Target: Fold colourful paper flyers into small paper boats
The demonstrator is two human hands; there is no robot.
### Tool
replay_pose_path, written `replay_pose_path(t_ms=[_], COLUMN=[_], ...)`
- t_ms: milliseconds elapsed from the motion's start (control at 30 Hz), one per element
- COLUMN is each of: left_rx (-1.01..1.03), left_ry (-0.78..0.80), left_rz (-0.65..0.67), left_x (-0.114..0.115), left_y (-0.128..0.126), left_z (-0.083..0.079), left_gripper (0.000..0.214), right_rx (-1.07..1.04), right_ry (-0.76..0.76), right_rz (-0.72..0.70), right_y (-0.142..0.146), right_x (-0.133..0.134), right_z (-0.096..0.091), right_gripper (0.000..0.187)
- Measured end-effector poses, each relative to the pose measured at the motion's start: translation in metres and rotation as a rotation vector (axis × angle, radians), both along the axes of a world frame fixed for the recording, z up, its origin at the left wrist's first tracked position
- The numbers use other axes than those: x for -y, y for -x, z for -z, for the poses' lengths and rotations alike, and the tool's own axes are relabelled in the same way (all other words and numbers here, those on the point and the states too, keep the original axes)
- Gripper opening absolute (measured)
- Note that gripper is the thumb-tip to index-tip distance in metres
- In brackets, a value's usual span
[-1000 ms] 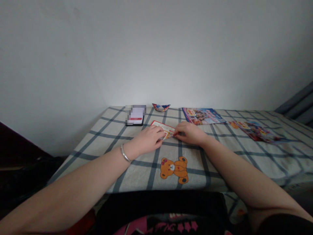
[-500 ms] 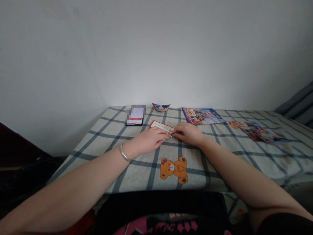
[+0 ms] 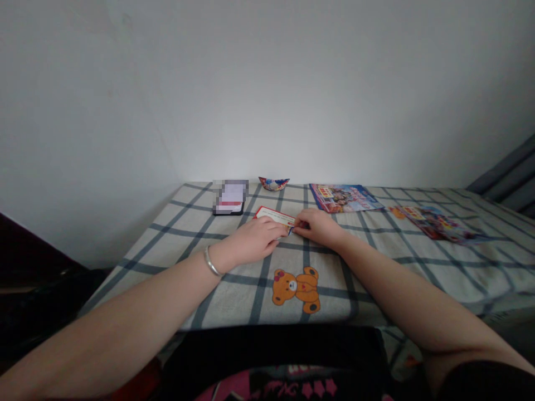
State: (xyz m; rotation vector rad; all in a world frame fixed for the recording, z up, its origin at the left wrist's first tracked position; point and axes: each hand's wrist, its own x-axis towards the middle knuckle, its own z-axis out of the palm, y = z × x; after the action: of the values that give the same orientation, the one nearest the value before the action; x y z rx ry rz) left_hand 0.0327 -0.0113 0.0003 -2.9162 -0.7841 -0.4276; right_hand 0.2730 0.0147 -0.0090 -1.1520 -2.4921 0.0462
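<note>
A thin, red-bordered paper slip (image 3: 273, 214) is pressed flat on the bed (image 3: 376, 262), on soft checked cloth, under the loosely spread left hand (image 3: 251, 240). Its right corner is pinched by the narrowed right hand (image 3: 317, 227).

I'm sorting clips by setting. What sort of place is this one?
Likely a bedroom at home: a checked sheet with a cartoon bear covers a bed-like surface against a bare wall, and printed leaflets and a phone lie on it.
</note>
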Motion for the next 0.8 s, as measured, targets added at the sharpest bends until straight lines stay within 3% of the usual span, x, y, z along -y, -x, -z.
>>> replay_pose_path(t_ms=[333,600,800], left_rx=[-0.050,-0.040,-0.027], left_ry=[-0.050,-0.052,-0.022], left_rz=[-0.002,-0.046,-0.040], left_x=[0.003,0.005,0.004], left_y=[-0.002,-0.004,-0.005], left_z=[-0.002,-0.002,-0.001], left_gripper=[0.030,0.029,0.026], right_rx=[-0.059,-0.013,0.115], right_ry=[0.018,-0.055,-0.116], right_rz=[-0.009,-0.285,-0.250], right_y=[-0.001,-0.012,-0.004], right_x=[0.002,0.005,0.011], right_z=[-0.003,-0.012,-0.016], right_gripper=[0.005,0.015,0.022])
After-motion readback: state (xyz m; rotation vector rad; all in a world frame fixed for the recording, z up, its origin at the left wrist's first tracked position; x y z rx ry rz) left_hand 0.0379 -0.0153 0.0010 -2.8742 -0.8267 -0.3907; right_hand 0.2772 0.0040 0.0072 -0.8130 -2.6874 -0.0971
